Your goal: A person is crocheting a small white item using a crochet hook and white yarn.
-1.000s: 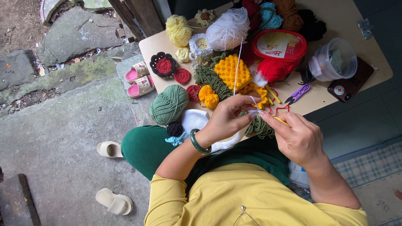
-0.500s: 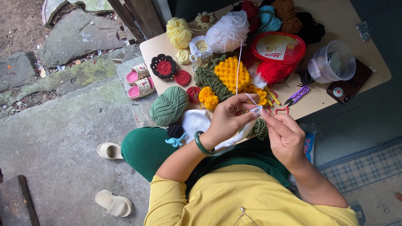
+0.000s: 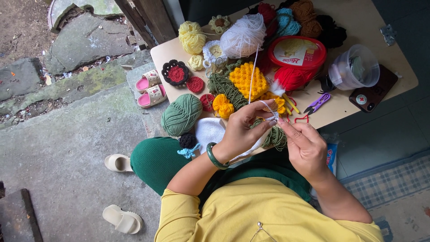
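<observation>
Left hand (image 3: 244,130) pinches small white crochet piece (image 3: 268,107) over counter's (image 3: 385,36) near edge, tensioning white yarn strand (image 3: 252,76); right hand (image 3: 304,145) closed, contents indiscernible.

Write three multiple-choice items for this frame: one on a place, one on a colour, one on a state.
1. Where does the green yarn ball lie?
A. at the table edge on the person's left
B. inside the red tub
C. on the floor by the sandals

2. What colour is the bangle on the left hand?
A. red
B. dark green
C. yellow

3. How does the white strand from the white yarn ball run?
A. cut off and lying on the floor
B. coiled inside the plastic cup
C. straight down to the two hands

Key: 1 A, it sits at the table's left edge; 2 B, the wrist ring is dark green; 3 C, the strand reaches the left hand and right hand.
</observation>
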